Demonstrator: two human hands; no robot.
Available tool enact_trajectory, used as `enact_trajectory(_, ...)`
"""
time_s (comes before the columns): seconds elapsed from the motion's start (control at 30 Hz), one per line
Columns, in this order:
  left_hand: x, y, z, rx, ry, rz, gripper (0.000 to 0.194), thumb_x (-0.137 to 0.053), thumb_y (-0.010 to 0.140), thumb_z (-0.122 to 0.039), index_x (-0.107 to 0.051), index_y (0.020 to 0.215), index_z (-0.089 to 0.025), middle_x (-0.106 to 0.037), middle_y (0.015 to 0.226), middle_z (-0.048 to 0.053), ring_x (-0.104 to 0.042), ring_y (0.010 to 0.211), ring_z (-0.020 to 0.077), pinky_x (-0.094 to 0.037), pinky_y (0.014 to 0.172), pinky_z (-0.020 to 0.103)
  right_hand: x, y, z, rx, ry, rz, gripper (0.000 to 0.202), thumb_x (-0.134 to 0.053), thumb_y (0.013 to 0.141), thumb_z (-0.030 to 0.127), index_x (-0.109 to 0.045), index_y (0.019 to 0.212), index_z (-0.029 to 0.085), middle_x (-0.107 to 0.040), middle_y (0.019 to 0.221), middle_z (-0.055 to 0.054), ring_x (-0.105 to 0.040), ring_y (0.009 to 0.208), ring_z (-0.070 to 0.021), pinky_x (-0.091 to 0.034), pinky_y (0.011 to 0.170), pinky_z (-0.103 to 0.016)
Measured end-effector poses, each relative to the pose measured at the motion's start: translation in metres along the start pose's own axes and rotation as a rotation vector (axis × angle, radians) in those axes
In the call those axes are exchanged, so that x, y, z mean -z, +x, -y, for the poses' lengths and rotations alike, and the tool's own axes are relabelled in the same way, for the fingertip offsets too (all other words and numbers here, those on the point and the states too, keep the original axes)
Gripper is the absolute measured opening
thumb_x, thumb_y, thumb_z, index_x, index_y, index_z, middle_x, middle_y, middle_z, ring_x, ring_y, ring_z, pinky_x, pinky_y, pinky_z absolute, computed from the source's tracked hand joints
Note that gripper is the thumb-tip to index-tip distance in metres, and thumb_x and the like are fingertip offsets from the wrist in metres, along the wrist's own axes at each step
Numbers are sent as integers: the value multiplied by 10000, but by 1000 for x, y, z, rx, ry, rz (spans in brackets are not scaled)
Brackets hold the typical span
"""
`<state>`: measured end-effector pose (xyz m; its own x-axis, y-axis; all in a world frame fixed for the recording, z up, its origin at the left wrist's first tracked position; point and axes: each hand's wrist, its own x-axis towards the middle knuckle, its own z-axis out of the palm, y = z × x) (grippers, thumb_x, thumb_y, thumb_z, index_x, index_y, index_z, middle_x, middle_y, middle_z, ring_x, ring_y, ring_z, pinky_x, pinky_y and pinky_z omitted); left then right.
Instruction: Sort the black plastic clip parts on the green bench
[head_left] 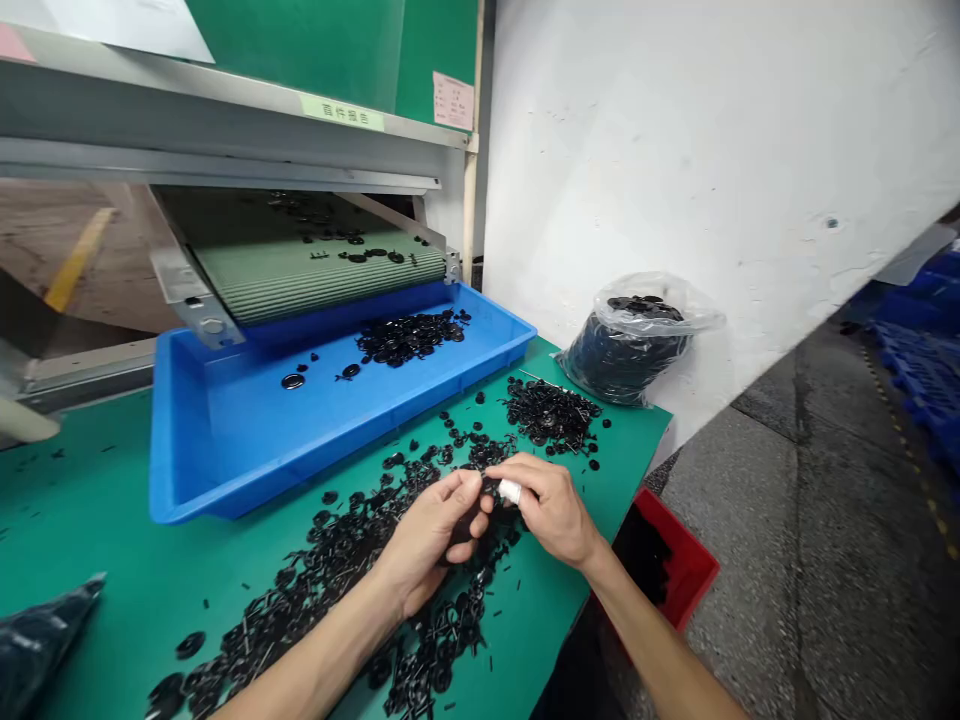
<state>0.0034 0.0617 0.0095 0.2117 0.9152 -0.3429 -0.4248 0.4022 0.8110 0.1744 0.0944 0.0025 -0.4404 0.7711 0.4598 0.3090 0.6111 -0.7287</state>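
Observation:
Both hands meet over a long heap of small black parts [330, 555] on the green tabletop. My left hand [439, 530] has its thumb and index finger pinched, with the other fingers curled; dark pieces seem to lie in its palm, too shadowed to make out. My right hand [544, 500] touches the left fingertips, its index finger and thumb closed together. A white wrap [510, 491] covers the tip of one right-hand digit. Whatever small piece sits between the fingertips is too tiny to name. A second pile of black parts [551, 412] lies just beyond the right hand.
A blue tray [247, 480] with black parts stands under a green conveyor belt [300, 260]. A clear bag of black parts [630, 345] leans by the white wall at the back right. A red bin [690, 575] is below the table's right edge. Another bag [45, 640] lies at left.

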Motion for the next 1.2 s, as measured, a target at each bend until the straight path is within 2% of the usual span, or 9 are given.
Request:
enact_trajectory(0.13,3,-4,3,13,47,0,273,-714,810,-365,-545,717,-171,-514,544,-45,-321,462,51,-185,367,112,-3,-8,16,-84,-3,154,417,-459,840,26,-643,1155,230,-634,1043,-36,-600,915,-143,-480,808,-264)
enact_trajectory(0.33,1,-6,8,40,182,6,355,-632,837,-501,-543,698,-187,-471,529,-54,-266,474,73,-203,378,136,-16,-17,20,-276,-96,-16,310,-507,768,35,-643,979,217,-582,798,26,-512,640,-100,-408,576,-216)
enact_trajectory(0.47,1,-4,9,24,212,23,365,-616,836,-532,-572,715,-190,-481,555,-49,-285,488,80,-248,392,149,-23,-18,16,-192,-34,-73,353,-475,820,68,-612,1117,200,-615,837,1,-546,683,-113,-431,612,-225)
enact_trajectory(0.6,0,-3,13,46,243,13,393,-611,834,-538,-568,677,-181,-517,562,-37,-308,469,73,-260,390,158,-24,-15,12,-162,9,-72,227,-462,884,122,-663,972,179,-646,767,-4,-587,676,-114,-433,611,-217)
enact_trajectory(0.7,-1,-3,14,52,273,3,399,-588,849,-541,-576,680,-179,-543,576,-26,-349,466,74,-289,394,164,-18,-10,6,-238,34,18,231,-439,916,135,-654,984,189,-646,696,29,-597,613,-92,-435,580,-191)
enact_trajectory(0.8,-4,-3,10,56,220,-4,356,-622,842,-503,-595,701,-177,-557,568,-22,-360,447,67,-296,388,162,2,2,-8,-334,-226,90,226,-444,941,162,-659,991,213,-641,683,44,-589,584,-91,-418,557,-192)
enact_trajectory(0.87,-5,-2,7,41,132,-29,320,-661,827,-464,-601,703,-175,-561,567,-20,-351,439,60,-296,379,155,18,12,-22,-399,-478,3,247,-434,945,151,-659,1035,203,-667,820,-5,-602,683,-125,-414,594,-224)
enact_trajectory(1.0,-3,-1,3,46,-23,-63,219,-736,789,-365,-654,913,-204,-566,570,-26,-376,450,74,-305,355,142,38,31,-52,-451,-642,-102,298,-425,896,80,-656,1055,181,-616,953,-78,-569,776,-181,-387,624,-266)
enact_trajectory(1.2,2,-3,2,79,-154,-34,271,-719,802,-362,-670,1018,-206,-623,681,8,-449,461,76,-336,329,135,32,30,-51,-364,-666,-82,293,-398,913,81,-658,966,207,-542,909,-40,-520,709,-150,-372,603,-245)
